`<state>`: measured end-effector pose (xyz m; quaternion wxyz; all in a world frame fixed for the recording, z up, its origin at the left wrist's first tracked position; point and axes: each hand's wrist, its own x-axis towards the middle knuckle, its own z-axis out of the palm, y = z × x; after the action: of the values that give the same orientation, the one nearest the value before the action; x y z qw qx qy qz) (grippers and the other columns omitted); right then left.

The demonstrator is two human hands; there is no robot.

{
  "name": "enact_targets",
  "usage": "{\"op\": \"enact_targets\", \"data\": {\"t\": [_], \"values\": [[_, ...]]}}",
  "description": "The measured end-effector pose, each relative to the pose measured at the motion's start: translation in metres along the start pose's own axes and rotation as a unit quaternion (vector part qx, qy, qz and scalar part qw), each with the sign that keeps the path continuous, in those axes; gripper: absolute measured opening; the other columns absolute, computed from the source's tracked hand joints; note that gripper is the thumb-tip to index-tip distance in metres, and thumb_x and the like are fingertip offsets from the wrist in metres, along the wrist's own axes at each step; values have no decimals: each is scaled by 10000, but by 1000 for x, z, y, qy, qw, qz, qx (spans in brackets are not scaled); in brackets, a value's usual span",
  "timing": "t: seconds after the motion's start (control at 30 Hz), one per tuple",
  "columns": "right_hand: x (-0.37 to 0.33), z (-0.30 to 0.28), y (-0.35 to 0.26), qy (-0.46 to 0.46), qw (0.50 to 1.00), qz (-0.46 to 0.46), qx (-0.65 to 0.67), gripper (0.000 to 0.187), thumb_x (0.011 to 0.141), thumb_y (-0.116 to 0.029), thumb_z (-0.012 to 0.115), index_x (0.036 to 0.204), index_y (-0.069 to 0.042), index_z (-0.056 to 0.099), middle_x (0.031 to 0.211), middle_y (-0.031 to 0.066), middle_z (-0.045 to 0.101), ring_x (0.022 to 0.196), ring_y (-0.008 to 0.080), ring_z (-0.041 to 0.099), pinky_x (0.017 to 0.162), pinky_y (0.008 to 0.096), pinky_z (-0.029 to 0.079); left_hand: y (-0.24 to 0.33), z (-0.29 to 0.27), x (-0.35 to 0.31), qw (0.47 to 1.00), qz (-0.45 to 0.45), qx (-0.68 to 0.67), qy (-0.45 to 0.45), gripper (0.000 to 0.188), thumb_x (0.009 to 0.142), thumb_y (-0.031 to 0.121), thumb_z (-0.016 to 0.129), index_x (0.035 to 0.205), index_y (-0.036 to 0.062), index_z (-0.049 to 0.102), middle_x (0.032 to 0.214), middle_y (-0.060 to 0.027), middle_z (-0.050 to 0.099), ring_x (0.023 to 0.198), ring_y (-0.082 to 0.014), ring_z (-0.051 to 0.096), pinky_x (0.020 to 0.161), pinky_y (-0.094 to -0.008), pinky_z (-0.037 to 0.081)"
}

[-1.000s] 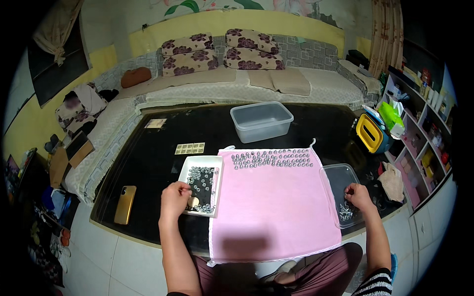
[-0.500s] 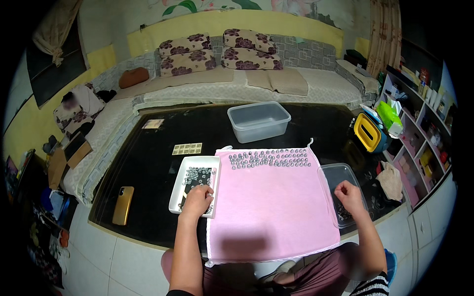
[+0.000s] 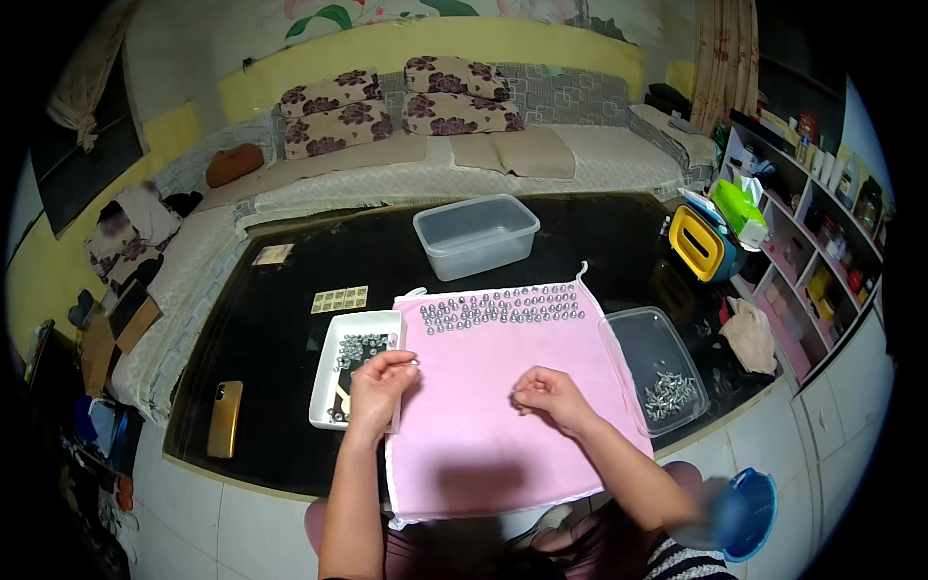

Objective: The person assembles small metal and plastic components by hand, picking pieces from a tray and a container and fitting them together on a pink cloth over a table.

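Observation:
My left hand [image 3: 381, 389] is closed in a pinch over the right edge of a white tray [image 3: 316, 414], with a small shiny metal piece [image 3: 415, 362] at its fingertips. Small silver nut-like pieces [image 3: 360, 350] lie loose in that tray. Above the middle of a pink cloth [image 3: 483, 425], my right hand [image 3: 556, 400] is pinched too; what sits between its fingers is too small to make out. Several rows of small dome-shaped silver pieces [image 3: 503, 307] stand along the cloth's far edge. A clear plastic lid [image 3: 633, 333] at the right holds a heap of small silver screws [image 3: 669, 394].
The cloth lies on a black table [image 3: 290, 290]. Beyond it stands a clear plastic tub [image 3: 477, 242]. A gold phone [image 3: 225, 419] and a sheet of small squares [image 3: 339, 300] lie at left. A yellow-and-blue box [image 3: 698, 244] and a beige cloth [image 3: 749, 334] sit at right.
My left hand has lifted out of the white tray with a small metal piece. My right hand has moved left from the clear lid to over the cloth. The view has shifted slightly.

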<state>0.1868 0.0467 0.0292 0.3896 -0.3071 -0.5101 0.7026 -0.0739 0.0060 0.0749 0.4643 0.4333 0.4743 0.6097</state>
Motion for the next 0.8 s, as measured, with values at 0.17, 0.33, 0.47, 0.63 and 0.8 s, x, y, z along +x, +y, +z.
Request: {"op": "enact_targets", "data": {"t": [0.17,0.33,0.47,0.63,0.8], "values": [[15,19,7,-53,990,14,129,81,804,-79,583,856,-41,535,753,38,562,656,105,539,616,221,455,-38,35,-12,982,-125,-121,-67,176,786,13,592,953,-38,569,814,-113,620,710,-155,611,703,-255,520],[17,27,15,-105,978,31,176,82,819,-109,572,869,-55,536,753,24,559,649,99,527,614,211,436,-54,47,-16,965,-191,-152,-90,165,806,27,575,960,-31,573,838,-106,617,747,-154,607,709,-232,508],[17,26,19,-93,980,61,165,75,826,-118,568,872,-64,543,756,14,561,655,90,523,616,205,432,-55,48,-17,961,-198,-165,-96,167,812,31,568,970,-22,573,877,-98,609,783,-146,595,732,-233,498],[17,24,20,-93,978,64,178,88,829,-125,566,885,-59,548,762,11,564,658,82,518,614,198,427,-58,46,-18,961,-200,-158,-108,166,816,33,561,973,-21,572,886,-98,608,787,-145,593,736,-235,497],[18,25,20,-84,979,62,175,98,832,-133,564,890,-56,549,761,10,563,656,79,513,612,195,422,-58,46,-18,961,-197,-166,-104,158,814,32,565,962,-21,576,867,-100,615,770,-145,597,730,-236,500]]}}
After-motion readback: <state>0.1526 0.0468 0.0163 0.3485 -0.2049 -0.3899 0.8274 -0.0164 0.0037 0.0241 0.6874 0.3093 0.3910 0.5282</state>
